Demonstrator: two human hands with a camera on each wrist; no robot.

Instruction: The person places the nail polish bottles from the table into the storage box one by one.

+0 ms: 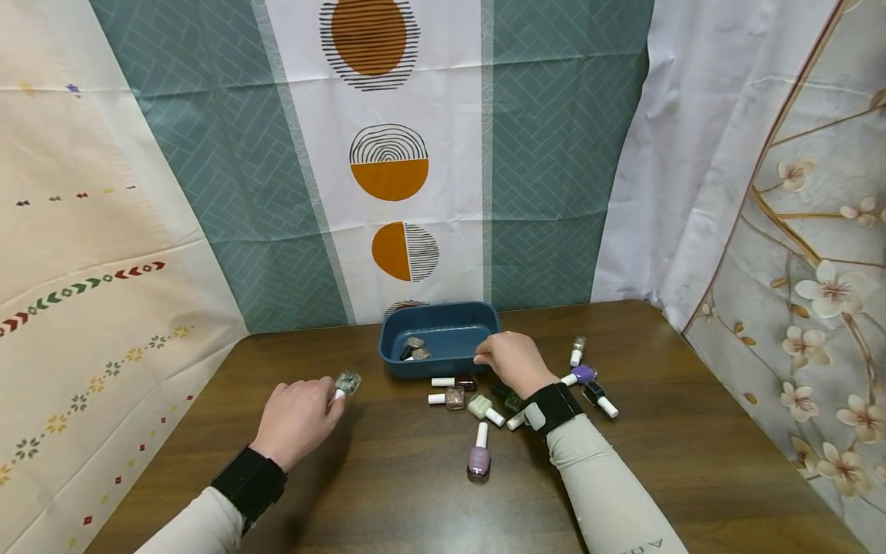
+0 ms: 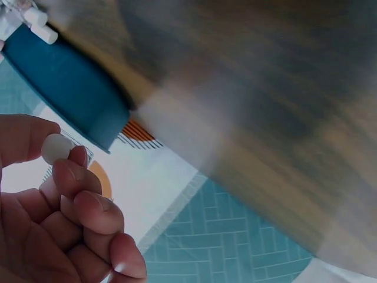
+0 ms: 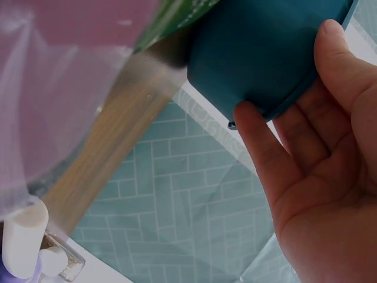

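My left hand (image 1: 335,396) pinches the white cap of a glittery nail polish bottle (image 1: 348,382) just above the brown table, left of the blue tray (image 1: 443,368). In the left wrist view the fingers (image 2: 82,197) curl round the white cap (image 2: 56,147). My right hand (image 1: 484,358) rests against the tray's front right wall; its straight fingers (image 3: 259,147) touch the tray (image 3: 259,47) and hold nothing. Two bottles (image 1: 414,348) lie inside the tray.
Several nail polish bottles lie on the table (image 1: 388,492) in front of and right of the tray, among them a pink one (image 1: 479,454) and a purple one (image 1: 581,375). Patterned curtains close in the table at the back and both sides.
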